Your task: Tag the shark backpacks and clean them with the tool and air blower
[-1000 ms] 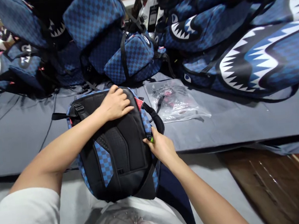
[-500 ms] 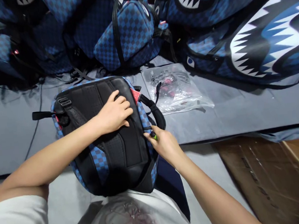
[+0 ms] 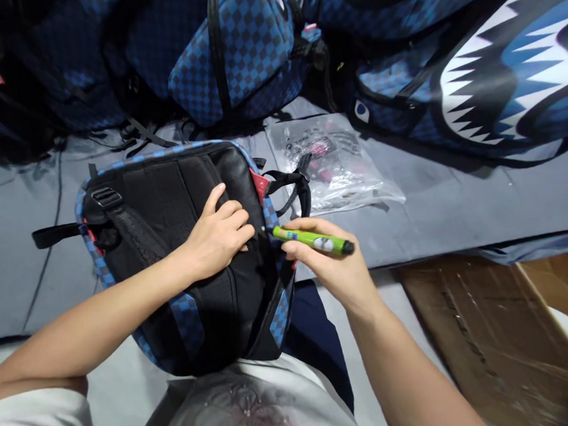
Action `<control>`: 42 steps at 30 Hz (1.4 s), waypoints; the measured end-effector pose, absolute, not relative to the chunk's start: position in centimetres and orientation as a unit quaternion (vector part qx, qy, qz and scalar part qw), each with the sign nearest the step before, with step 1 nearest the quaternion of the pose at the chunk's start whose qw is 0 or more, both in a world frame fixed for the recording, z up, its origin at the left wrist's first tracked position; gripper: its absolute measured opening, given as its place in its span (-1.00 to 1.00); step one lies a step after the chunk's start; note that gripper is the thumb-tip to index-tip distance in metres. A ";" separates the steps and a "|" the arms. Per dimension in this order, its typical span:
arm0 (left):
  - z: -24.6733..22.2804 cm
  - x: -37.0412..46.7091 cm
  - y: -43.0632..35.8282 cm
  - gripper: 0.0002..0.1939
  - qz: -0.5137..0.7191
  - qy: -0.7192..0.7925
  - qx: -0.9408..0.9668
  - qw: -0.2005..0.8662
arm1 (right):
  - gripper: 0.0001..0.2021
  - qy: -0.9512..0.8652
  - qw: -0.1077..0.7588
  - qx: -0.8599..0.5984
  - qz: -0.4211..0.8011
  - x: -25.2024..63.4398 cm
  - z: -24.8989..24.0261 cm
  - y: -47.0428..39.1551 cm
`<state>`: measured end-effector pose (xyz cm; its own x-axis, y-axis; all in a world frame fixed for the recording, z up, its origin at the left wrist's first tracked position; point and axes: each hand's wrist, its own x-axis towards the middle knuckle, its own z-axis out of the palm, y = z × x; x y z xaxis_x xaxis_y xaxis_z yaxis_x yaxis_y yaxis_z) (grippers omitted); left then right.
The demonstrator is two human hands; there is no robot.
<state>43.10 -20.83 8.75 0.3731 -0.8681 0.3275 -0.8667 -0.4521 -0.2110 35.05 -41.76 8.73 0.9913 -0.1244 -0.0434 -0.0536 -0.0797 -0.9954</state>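
Observation:
A backpack with a black padded back panel and blue checkered sides lies back panel up, its lower part against my body. My left hand lies on the panel, fingers apart and a little bent, pressing on it near the right edge. In my right hand is a green marker pen with a black end. The pen's other end meets the checkered edge of the backpack, close to a red triangular tab. Beyond that tab a black strap loops out.
A clear plastic bag with dark and pink contents lies on the grey-covered table. More checkered backpacks are piled along the back, one with a large shark mouth. A brown carton stands at the lower right.
The green marker pen, mostly hidden in my right hand before, now shows at length, its tip at the backpack's edge. The backpack appears shifted slightly left. My left hand stays on the panel.

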 end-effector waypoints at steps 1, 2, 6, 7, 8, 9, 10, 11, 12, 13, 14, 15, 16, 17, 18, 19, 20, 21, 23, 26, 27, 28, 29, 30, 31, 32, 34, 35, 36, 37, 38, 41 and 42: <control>8.5 42.9 -20.8 -0.88 -0.210 0.528 -0.823 -0.012 | -0.66 0.071 0.666 -0.741 -0.048 35.2 8.3 -41.4; 8.2 42.8 -20.7 -0.88 -0.221 0.531 -0.818 -0.024 | -0.71 0.083 0.655 -0.748 -0.074 35.3 7.8 -41.0; 7.6 42.5 -20.5 -0.83 -0.238 0.530 -0.813 -0.043 | -0.76 0.102 0.617 -0.767 -0.147 35.4 6.3 -39.6; 7.5 42.5 -20.5 -0.82 -0.237 0.530 -0.813 -0.045 | -0.77 0.094 0.606 -0.774 -0.156 35.5 6.0 -39.4; 7.5 42.5 -20.5 -0.82 -0.235 0.530 -0.813 -0.046 | -0.77 0.084 0.594 -0.784 -0.163 35.5 5.7 -39.2; 7.5 42.6 -20.5 -0.82 -0.232 0.531 -0.814 -0.047 | -0.77 0.072 0.578 -0.795 -0.167 35.6 5.4 -39.1; 7.4 42.7 -20.5 -0.82 -0.230 0.531 -0.814 -0.049 | -0.77 0.062 0.562 -0.808 -0.168 35.6 5.1 -39.1; 7.4 42.8 -20.6 -0.81 -0.226 0.531 -0.815 -0.050 | -0.77 0.054 0.547 -0.818 -0.169 35.6 4.8 -39.1; 7.3 42.8 -20.6 -0.81 -0.222 0.530 -0.817 -0.050 | -0.77 0.050 0.537 -0.825 -0.170 35.7 4.6 -39.2; 7.3 42.9 -20.6 -0.81 -0.218 0.530 -0.818 -0.050 | -0.77 0.049 0.532 -0.827 -0.172 35.7 4.5 -39.2; 7.2 42.9 -20.6 -0.81 -0.215 0.529 -0.819 -0.050 | -0.77 0.049 0.533 -0.827 -0.174 35.7 4.4 -39.3; 7.1 43.0 -20.6 -0.81 -0.213 0.528 -0.820 -0.049 | -0.77 0.049 0.536 -0.824 -0.180 35.7 4.4 -39.3; 7.1 43.0 -20.6 -0.82 -0.212 0.528 -0.821 -0.048 | -0.78 0.047 0.538 -0.821 -0.184 35.7 4.4 -39.3; 7.0 43.0 -20.6 -0.82 -0.211 0.527 -0.822 -0.047 | -0.79 0.043 0.538 -0.822 -0.185 35.7 4.4 -39.3; 7.0 43.0 -20.6 -0.81 -0.210 0.526 -0.823 -0.047 | -0.79 0.040 0.533 -0.825 -0.183 35.8 4.4 -39.3; 7.0 43.0 -20.6 -0.81 -0.209 0.525 -0.824 -0.046 | -0.79 0.040 0.528 -0.828 -0.182 35.8 4.4 -39.3; 6.9 43.0 -20.6 -0.81 -0.207 0.525 -0.824 -0.046 | -0.79 0.043 0.525 -0.831 -0.181 35.8 4.4 -39.2; 6.9 43.0 -20.6 -0.81 -0.207 0.524 -0.825 -0.046 | -0.79 0.047 0.525 -0.830 -0.181 35.8 4.3 -39.2; 6.9 43.1 -20.7 -0.81 -0.212 0.524 -0.824 -0.047 | -0.78 0.052 0.532 -0.825 -0.183 35.8 4.1 -39.1; 6.8 43.2 -20.8 -0.83 -0.215 0.525 -0.822 -0.050 | -0.79 0.058 0.539 -0.820 -0.183 35.8 3.7 -39.1; 6.9 43.2 -20.9 -0.84 -0.213 0.526 -0.822 -0.052 | -0.79 0.063 0.543 -0.817 -0.182 35.8 3.6 -39.1; 6.9 43.2 -20.9 -0.84 -0.210 0.526 -0.822 -0.053 | -0.79 0.065 0.549 -0.813 -0.181 35.8 3.5 -39.1; 6.9 43.2 -20.9 -0.84 -0.208 0.526 -0.823 -0.054 | -0.80 0.065 0.555 -0.809 -0.181 35.7 3.5 -39.1; 7.0 43.2 -21.0 -0.84 -0.207 0.525 -0.823 -0.056 | -0.80 0.064 0.560 -0.806 -0.183 35.7 3.4 -39.1; 7.0 43.2 -21.0 -0.84 -0.206 0.525 -0.824 -0.056 | -0.81 0.063 0.562 -0.804 -0.184 35.7 3.4 -39.1; 7.0 43.2 -21.0 -0.84 -0.204 0.524 -0.825 -0.055 | -0.81 0.064 0.563 -0.803 -0.185 35.6 3.3 -39.1; 7.0 43.2 -21.0 -0.84 -0.198 0.524 -0.827 -0.053 | -0.81 0.069 0.566 -0.801 -0.184 35.6 3.3 -39.1; 7.0 43.2 -21.1 -0.83 -0.196 0.523 -0.828 -0.052 | -0.81 0.070 0.566 -0.801 -0.182 35.6 3.3 -39.2; 7.0 43.2 -21.1 -0.83 -0.194 0.523 -0.829 -0.051 | -0.80 0.069 0.566 -0.802 -0.178 35.6 3.2 -39.2; 7.0 43.2 -21.1 -0.83 -0.192 0.522 -0.830 -0.050 | -0.79 0.069 0.566 -0.802 -0.175 35.6 3.2 -39.2; 6.9 43.2 -21.1 -0.83 -0.190 0.521 -0.831 -0.050 | -0.79 0.069 0.567 -0.803 -0.173 35.6 3.2 -39.2; 6.9 43.2 -21.1 -0.84 -0.181 0.518 -0.834 -0.052 | -0.79 0.065 0.568 -0.802 -0.174 35.8 3.1 -39.3; 6.9 43.3 -21.1 -0.85 -0.179 0.518 -0.835 -0.051 | -0.80 0.061 0.564 -0.804 -0.176 35.8 3.1 -39.3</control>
